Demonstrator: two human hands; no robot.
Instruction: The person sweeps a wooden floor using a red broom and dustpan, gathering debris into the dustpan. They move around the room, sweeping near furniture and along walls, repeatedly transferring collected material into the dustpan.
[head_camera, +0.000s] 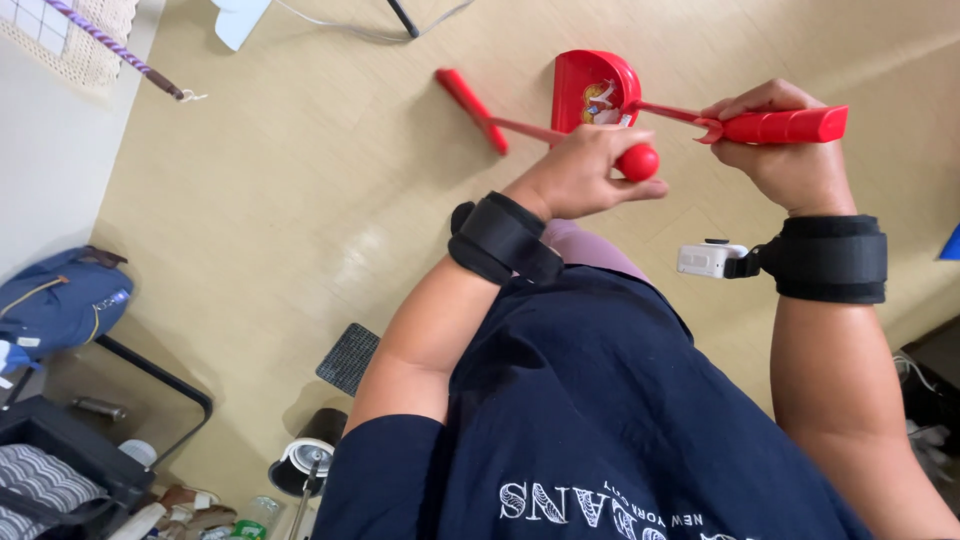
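Overhead, upper centre of frame: left hand (585, 175) has its fingers closed around the round red end of a small red broom (500, 122), brush head lying up-left on the tan floor (260, 220). Right hand (775, 135), upper right, has its fingers wrapped around the red dustpan handle (785, 125); dustpan (590, 90) holds scraps. Black straps on both wrists.

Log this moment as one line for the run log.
left hand: grips red broom handle | right hand: grips red dustpan handle | dustpan: debris inside, over tan floor
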